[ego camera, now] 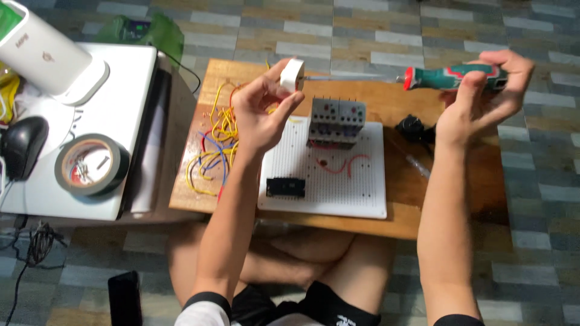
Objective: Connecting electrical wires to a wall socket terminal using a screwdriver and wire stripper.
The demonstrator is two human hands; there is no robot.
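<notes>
- While the left hand (257, 115) is raised over the low wooden board table (447, 208), its thumb and fingertips pinch one small white round plastic part (292, 75), held up in the air above the table's far edge.
- The right hand (480, 96) has its fingers curled tight around the handle of one green-and-red screwdriver (450, 77); the thin metal shaft runs left and its tip meets the white part.
- Right below sits one white perforated mounting board (353, 181), lying flat on the table.
- On that board: one grey block of contactor-type modules (337, 122) near the far edge, one small black terminal strip (285, 187) near the front, and a couple of loose red wires (338, 166) between them.
- One tangle of yellow, blue and red wires (211, 151) lies just left of the board.
- One small black lump (412, 128) sits right of it, can't tell what it is.
- Further left, one roll of black tape (90, 164) and one black computer mouse (23, 145) rest on a white flat surface (124, 84).
</notes>
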